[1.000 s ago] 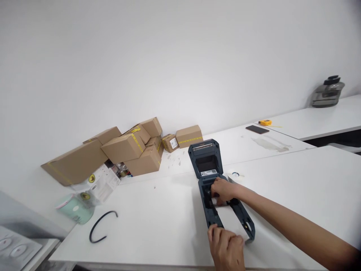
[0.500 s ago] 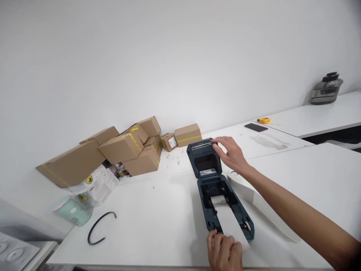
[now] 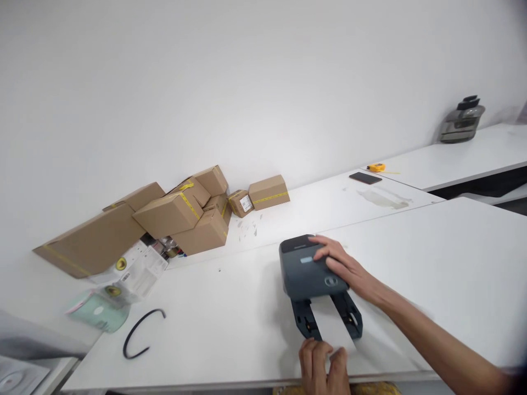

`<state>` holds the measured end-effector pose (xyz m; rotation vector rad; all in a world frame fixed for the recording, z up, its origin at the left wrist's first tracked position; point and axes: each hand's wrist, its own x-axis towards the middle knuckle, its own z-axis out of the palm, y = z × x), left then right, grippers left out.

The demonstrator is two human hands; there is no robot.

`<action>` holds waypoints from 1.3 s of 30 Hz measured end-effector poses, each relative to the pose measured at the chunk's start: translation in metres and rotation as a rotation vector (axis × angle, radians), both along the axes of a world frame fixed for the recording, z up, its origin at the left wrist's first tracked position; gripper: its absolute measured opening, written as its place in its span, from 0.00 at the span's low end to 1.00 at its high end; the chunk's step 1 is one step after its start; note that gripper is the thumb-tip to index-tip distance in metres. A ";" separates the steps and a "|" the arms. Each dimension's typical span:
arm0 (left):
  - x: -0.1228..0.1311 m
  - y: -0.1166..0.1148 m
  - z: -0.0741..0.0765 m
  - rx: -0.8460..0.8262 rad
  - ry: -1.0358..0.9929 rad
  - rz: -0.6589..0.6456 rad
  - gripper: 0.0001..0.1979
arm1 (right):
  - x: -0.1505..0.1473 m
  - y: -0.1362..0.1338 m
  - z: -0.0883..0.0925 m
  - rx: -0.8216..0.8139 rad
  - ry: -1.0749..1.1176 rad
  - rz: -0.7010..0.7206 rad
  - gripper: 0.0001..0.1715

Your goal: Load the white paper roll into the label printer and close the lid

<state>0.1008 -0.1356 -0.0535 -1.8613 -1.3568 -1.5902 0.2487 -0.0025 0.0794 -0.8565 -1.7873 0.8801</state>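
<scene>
A dark blue-grey label printer (image 3: 302,323) stands on the white table, its lid (image 3: 300,274) partly lowered over the base. My right hand (image 3: 341,266) has its fingers on the lid's top and right side. White label paper (image 3: 331,321) runs out from under the lid, across the front of the base towards me. At the printer's front edge, the bent fingers of my left hand (image 3: 323,367) hold the end of this paper. The lid hides the printer's inner compartment.
Cardboard boxes (image 3: 168,214) are piled at the back left, near a mint-green pouch (image 3: 99,311). A black curved strip (image 3: 130,334) lies on the left. Further back are a phone (image 3: 365,178), a yellow tape measure (image 3: 376,167) and a dark transparent jug (image 3: 461,123).
The lid has swung from upright down towards the base, with my right hand moving down on it. My left hand stays at the front with the paper.
</scene>
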 end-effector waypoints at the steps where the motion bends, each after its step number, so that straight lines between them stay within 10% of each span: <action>1: -0.001 -0.001 0.000 -0.009 0.014 0.002 0.13 | 0.002 -0.011 -0.008 -0.010 -0.021 -0.005 0.18; 12: -0.013 -0.011 -0.026 -0.028 -0.001 0.027 0.10 | -0.007 -0.058 -0.097 -0.555 0.156 -0.223 0.58; 18: -0.021 -0.001 0.014 -0.465 -0.578 -0.010 0.27 | -0.017 -0.065 -0.095 -0.703 0.300 -0.263 0.58; 23: -0.020 0.035 0.047 -0.887 -1.213 -0.321 0.40 | -0.016 -0.065 -0.093 -0.689 0.328 -0.250 0.53; 34: -0.032 0.037 0.049 -0.875 -1.027 -0.336 0.39 | -0.019 -0.069 -0.094 -0.605 0.308 -0.244 0.48; 39: -0.035 -0.003 0.025 -0.728 -1.132 -0.006 0.32 | -0.008 -0.088 -0.109 -0.440 0.194 -0.312 0.41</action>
